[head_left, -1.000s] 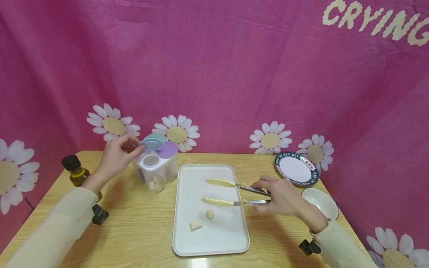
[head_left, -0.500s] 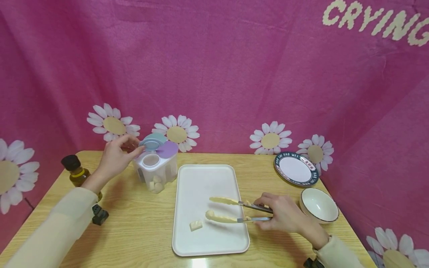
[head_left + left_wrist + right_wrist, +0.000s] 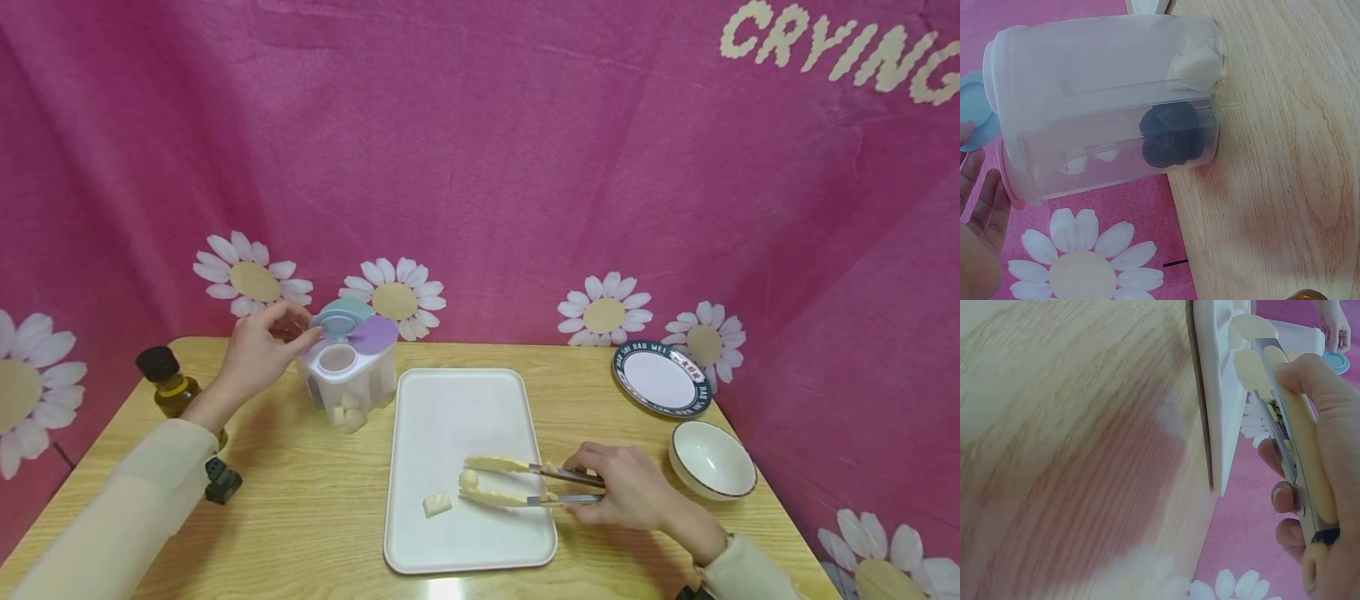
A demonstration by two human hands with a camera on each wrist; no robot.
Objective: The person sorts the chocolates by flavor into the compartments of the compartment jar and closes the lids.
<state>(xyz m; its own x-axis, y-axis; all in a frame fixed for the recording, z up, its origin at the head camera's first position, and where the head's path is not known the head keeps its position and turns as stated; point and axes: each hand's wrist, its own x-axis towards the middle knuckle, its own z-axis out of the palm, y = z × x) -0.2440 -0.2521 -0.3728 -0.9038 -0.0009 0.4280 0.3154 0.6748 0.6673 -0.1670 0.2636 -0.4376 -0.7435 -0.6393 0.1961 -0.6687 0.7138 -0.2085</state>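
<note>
My left hand (image 3: 258, 346) pinches the raised blue lid (image 3: 336, 323) of a clear storage container (image 3: 352, 387). Under that lid the round opening is uncovered, and pale pieces lie at the container's bottom. In the left wrist view, dark pieces (image 3: 1172, 134) fill part of another compartment. My right hand (image 3: 618, 492) grips a pair of tongs (image 3: 1300, 444) with cream tips. The tong tips reach low over a white tray (image 3: 465, 400), spread apart, with a small pale ball (image 3: 468, 479) between their ends. A pale ridged block (image 3: 437, 503) lies on the tray to the left of them.
A dark-capped bottle (image 3: 168, 383) stands behind my left forearm. At the right lie a dark-rimmed plate (image 3: 660, 379) and a white bowl (image 3: 712, 460), close to my right wrist. A pink flowered cloth (image 3: 480, 167) hangs behind the wooden table (image 3: 300, 517).
My right hand has brought the tongs toward me and down to the ball, and the tips have drawn closer together around it. My left hand keeps the lid raised in the same place.
</note>
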